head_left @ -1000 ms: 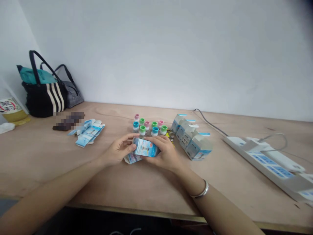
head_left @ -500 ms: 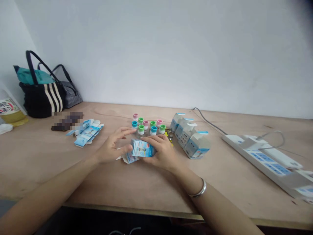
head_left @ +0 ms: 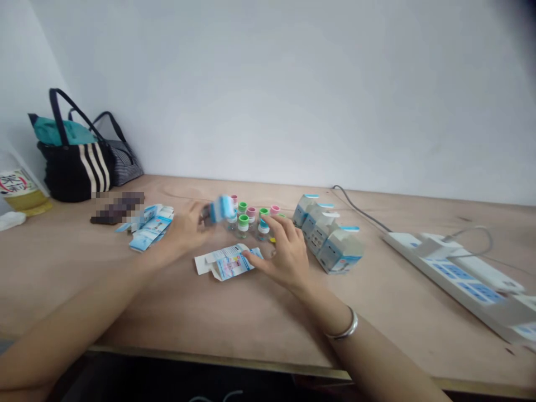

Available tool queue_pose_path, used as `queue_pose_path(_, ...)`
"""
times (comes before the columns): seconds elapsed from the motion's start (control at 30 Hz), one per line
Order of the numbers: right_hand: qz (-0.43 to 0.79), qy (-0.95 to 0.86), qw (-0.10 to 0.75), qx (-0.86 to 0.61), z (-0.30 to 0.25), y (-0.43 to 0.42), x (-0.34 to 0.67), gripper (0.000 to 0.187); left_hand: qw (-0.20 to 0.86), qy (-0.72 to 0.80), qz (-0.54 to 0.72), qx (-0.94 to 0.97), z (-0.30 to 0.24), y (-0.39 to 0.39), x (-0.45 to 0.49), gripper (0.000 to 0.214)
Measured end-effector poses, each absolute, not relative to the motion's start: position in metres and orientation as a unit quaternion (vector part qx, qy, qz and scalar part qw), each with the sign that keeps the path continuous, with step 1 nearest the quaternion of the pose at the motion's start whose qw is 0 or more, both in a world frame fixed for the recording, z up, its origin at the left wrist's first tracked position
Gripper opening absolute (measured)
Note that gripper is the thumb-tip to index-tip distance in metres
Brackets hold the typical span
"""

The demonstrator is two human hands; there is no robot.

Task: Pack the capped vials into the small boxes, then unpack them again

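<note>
My left hand (head_left: 186, 226) is closed on a small blue-and-white box (head_left: 221, 209), smeared by motion, held up at the left side of the bottles. Several small clear bottles (head_left: 243, 229) with green, blue and pink caps stand grouped in the middle of the table. Over the right end of a flattened carton (head_left: 232, 261), my right hand (head_left: 285, 251) is open with fingers spread and nothing in it. It hides some bottles at the right of the group. Part of a yellow item (head_left: 272, 240) shows behind its fingers.
Several opened boxes (head_left: 341, 254) stand in a row at right. Beyond them lies a power strip (head_left: 452, 273) with a cable. Flattened cartons (head_left: 151, 226) lie at left, near a blurred-out dark item (head_left: 119, 207). Bags (head_left: 77, 167) and an oil bottle (head_left: 20, 187) stand far left.
The blue-and-white box has passed from my right hand to my left, which moved left and up with it. My right hand has opened, and the flattened carton beneath is more exposed.
</note>
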State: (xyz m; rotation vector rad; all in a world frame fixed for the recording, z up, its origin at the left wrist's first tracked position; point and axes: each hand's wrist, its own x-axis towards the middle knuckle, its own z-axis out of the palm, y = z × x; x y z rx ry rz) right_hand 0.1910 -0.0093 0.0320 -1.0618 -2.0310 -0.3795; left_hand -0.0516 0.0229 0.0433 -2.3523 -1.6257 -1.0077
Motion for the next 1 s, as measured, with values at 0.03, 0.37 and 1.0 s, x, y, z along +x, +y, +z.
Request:
queue_pose_path(0.03,-0.149,-0.799,0.4,-0.423,0.031,-0.009,0.191,0.068,0.022,-0.592,-0.337,-0.732,0.043,0.037,-0.056,0.043)
queue_pose_path(0.37,-0.05,-0.854,0.307,-0.416,0.022,-0.009,0.188,0.061,-0.008,-0.751,-0.298,-0.59,0.011,0.131,-0.06,0.055)
queue_pose_path(1.0,0.104,-0.917,0.188,-0.335,0.019,0.004,0.188,0.065,-0.14,-0.415,-0.214,-0.873,0.034,0.002,-0.059,0.051)
